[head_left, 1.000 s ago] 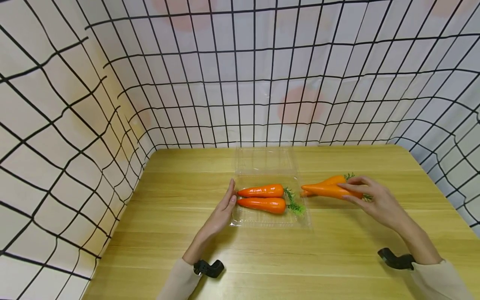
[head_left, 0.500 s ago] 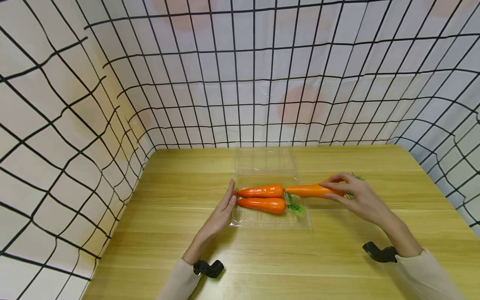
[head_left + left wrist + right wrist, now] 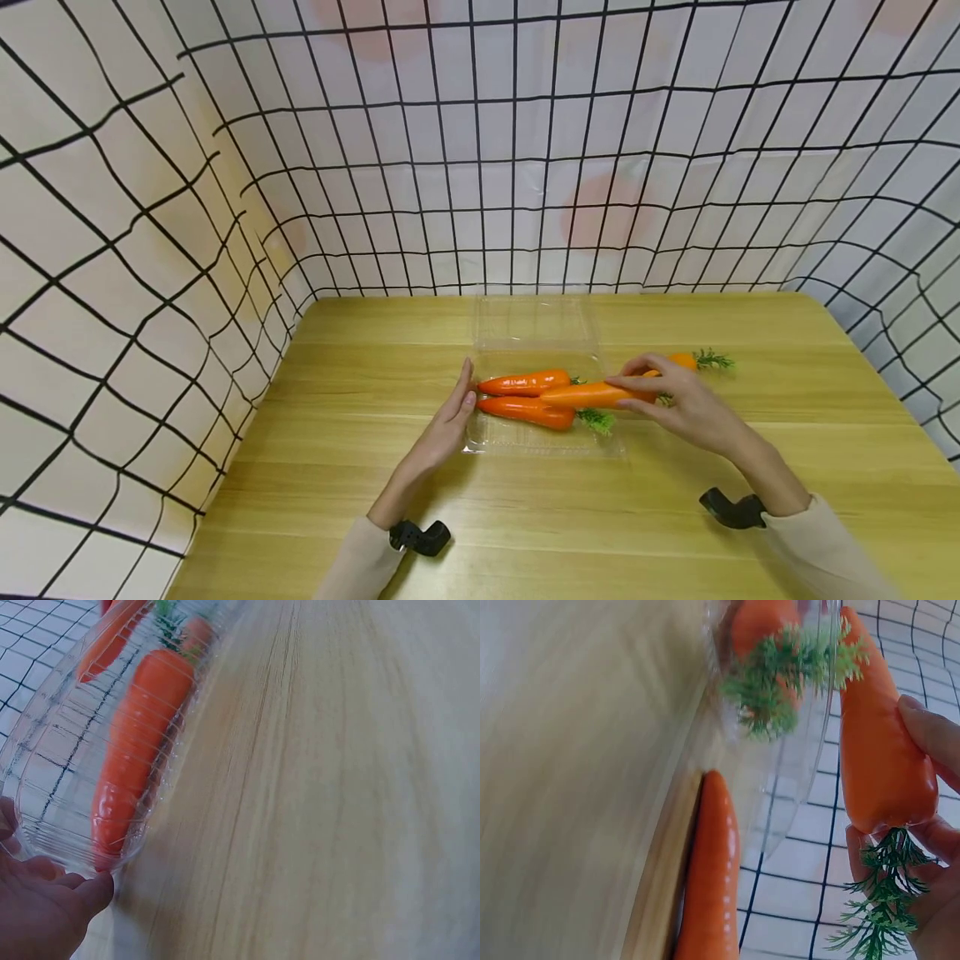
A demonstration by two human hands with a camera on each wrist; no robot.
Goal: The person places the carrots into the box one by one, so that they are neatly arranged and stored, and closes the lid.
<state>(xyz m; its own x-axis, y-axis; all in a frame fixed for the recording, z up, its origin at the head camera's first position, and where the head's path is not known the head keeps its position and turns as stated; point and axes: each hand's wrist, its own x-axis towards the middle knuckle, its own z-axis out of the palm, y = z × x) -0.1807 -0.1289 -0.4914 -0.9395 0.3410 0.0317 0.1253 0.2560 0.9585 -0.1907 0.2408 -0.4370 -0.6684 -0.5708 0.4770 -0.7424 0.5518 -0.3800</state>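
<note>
A clear plastic clamshell box lies open on the table, its lid folded back. Inside it are two orange carrots with green tops, an upper carrot and a lower carrot. My left hand touches the box's left end with straight fingers; the left wrist view has thumb and fingers against the end wall. With thumb and fingers my right hand pinches a third carrot near its leafy end. That carrot is above the box, tip pointing left, partly covering the other two.
Another carrot lies on the wooden table behind my right hand, partly hidden by it. A white curtain with a black grid surrounds the table's back and sides.
My right hand has carried the third carrot leftwards from the table's right side to above the box. One carrot stays behind there. The left hand has kept its place at the box.
</note>
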